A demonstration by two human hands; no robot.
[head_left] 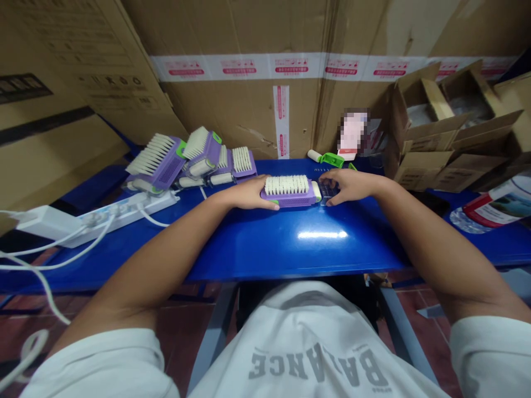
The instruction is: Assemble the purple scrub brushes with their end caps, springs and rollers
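Observation:
A purple brush (288,198) with rows of white bristles lies on its back on the blue table, bristles facing up. My left hand (251,193) grips its left end, thumb along the near side. At the brush's right end shows a white roller-like part with a green edge. My right hand (350,185) curls its fingers and thumb around a clear plastic piece (327,194) beside that end. Whether this piece touches the brush I cannot tell. Behind my right hand lie a small white roller (314,156), a green plastic part (332,160) and several tiny metal bits.
Several more purple brushes (164,166) are piled at the back left, behind a white power strip (120,215) with cables. Opened cardboard boxes (448,127) stand at the back right, near a labelled plastic bottle (493,204). A phone-like object (352,132) leans against large cartons.

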